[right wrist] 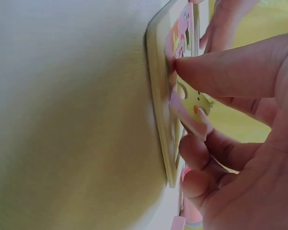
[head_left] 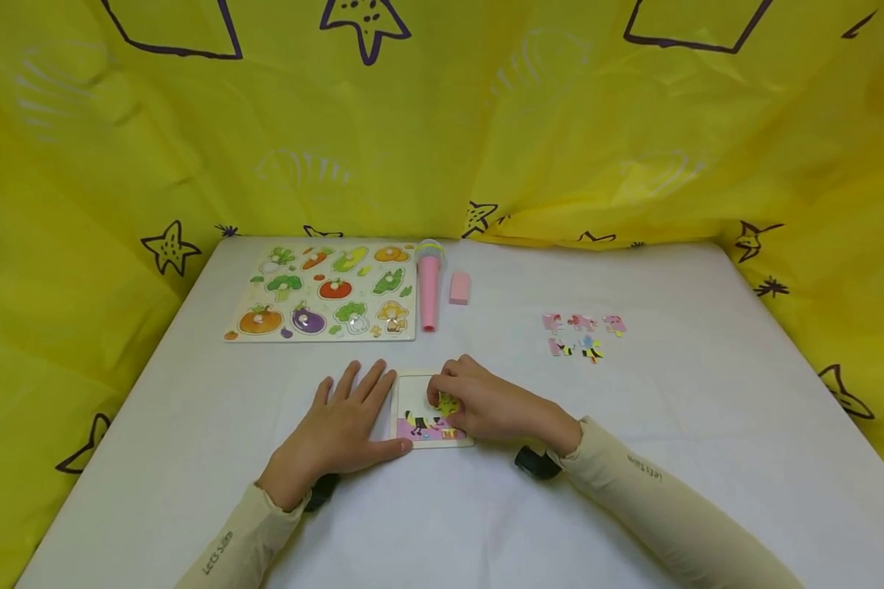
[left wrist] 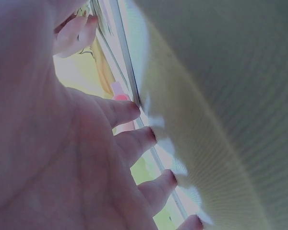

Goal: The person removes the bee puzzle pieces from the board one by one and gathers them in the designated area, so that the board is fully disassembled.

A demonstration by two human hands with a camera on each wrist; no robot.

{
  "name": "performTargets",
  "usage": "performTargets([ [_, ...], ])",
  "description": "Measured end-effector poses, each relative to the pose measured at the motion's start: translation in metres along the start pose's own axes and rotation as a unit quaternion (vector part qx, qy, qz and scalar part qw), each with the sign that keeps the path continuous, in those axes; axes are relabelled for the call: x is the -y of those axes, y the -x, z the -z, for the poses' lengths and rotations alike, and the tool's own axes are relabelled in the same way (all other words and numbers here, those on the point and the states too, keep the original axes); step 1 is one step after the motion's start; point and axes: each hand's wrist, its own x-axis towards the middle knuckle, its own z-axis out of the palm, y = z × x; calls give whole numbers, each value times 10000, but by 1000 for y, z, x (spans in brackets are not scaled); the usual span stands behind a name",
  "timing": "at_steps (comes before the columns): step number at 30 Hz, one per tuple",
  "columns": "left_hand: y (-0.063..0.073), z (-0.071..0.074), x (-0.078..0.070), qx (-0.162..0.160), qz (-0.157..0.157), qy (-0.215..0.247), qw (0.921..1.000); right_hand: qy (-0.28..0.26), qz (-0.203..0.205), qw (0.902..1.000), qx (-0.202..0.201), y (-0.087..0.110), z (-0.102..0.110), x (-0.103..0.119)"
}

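Note:
A small white-rimmed puzzle board [head_left: 395, 409] lies near the middle of the table, its lower part filled with pink pieces showing black-and-yellow striped shapes. My left hand [head_left: 338, 429] is spread flat, fingers straight, with thumb and forefinger against the board's left side. Above the board's right part, my right hand [head_left: 495, 402] pinches a yellow puzzle piece [head_left: 447, 403]. Up close in the right wrist view, that puzzle piece [right wrist: 194, 103] tilts away from the board, its chick-like face visible. Only the left palm and fingers [left wrist: 127, 146] fill the left wrist view.
Several loose pink puzzle pieces [head_left: 583, 322] lie right of the hands. A vegetable peg puzzle [head_left: 305, 274] sits at the back left, beside a pink toy microphone [head_left: 428, 290] and a pink block [head_left: 459, 288]. Yellow patterned cloth [head_left: 442, 123] hangs behind the table.

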Motion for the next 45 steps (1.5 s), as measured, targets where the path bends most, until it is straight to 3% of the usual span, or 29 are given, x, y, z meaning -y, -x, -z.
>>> performTargets([
  [16, 1, 1, -2, -2, -32, 71, 10000, -305, 249, 9992, 111, 1, 1, -2],
  [22, 0, 2, -2, -6, -42, 33, 10000, -575, 104, 9979, -283, 8, 5, -4],
  [28, 0, 2, -3, -4, 4, 13, 10000, -1043, -334, 9909, -778, 20, 13, -11],
  [34, 1, 0, -2, -31, -46, 78, 10000, -1016, -756, 9829, -1340, 39, 26, -24],
  [45, 1, 0, -2, -120, -116, 94, 9998, -973, -1066, 9681, -2048, 80, 51, -56],
])
